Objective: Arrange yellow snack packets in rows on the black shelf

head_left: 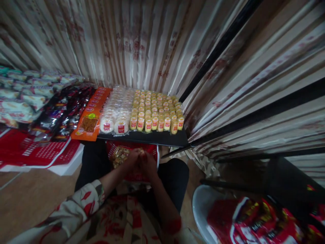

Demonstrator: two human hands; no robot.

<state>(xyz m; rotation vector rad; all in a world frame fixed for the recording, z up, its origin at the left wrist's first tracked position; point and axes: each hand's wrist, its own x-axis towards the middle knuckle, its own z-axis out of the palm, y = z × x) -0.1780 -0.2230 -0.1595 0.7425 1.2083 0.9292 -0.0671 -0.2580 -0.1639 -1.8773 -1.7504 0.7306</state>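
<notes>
My left hand (133, 158) and my right hand (148, 164) meet above a red bag (132, 177) between my knees. Fingers of both are curled together at the tips, closed around something small and pale that I cannot make out in the dim light. Inside the bag, to the left of my left hand, lie shiny, clear-wrapped brownish pieces (118, 154). Just beyond my hands is the front edge of a black board (162, 138), bearing rows of small yellow wrapped snacks (157, 110) and white round wrapped crackers (114, 117).
An orange snack bag (88, 113), dark shiny packets (63, 108) and pale packets (27, 91) line the left side. A red basket (48, 152) sits below them. Black poles (223, 130) slant along the curtain (142, 44). Red packets (264, 220) lie at lower right beside a grey stool (200, 206).
</notes>
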